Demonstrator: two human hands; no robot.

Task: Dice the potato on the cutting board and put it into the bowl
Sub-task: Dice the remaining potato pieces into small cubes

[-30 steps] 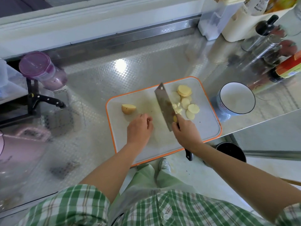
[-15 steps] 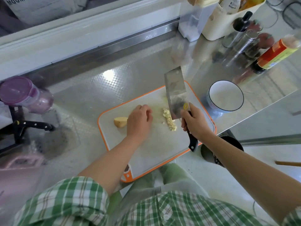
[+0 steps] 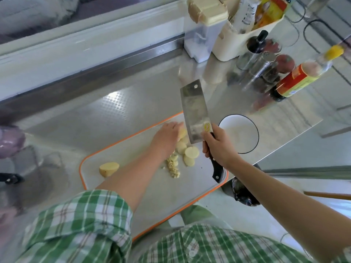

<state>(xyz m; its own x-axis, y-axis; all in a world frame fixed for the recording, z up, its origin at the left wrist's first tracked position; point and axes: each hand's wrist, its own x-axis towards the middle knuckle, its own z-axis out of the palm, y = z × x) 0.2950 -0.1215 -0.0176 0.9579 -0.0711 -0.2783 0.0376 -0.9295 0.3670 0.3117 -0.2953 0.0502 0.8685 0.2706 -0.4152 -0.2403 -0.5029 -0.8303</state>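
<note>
Right hand [image 3: 218, 147] has its fingers wrapped tight round the black handle of the knife [image 3: 195, 112]. It's a big cleaver, lifted off the board [image 3: 152, 196], with the blade pointing toward the top of the frame and the flat side facing us. Left hand [image 3: 167, 137] is stretched out to the board's far edge, fingers down on a potato piece [image 3: 182, 132] right beside the blade. Honestly can't tell if it's gripping it or just touching, it's blurry there. Just below that hand are a few round slices [image 3: 191, 151], then a little pile of dice [image 3: 173, 166] mid-board, and a half potato [image 3: 108, 168] over on the board's left side. The bowl [image 3: 239, 133], white with a dark rim, sits on the counter [image 3: 114, 114] just right of the board, behind the knife hand.
</note>
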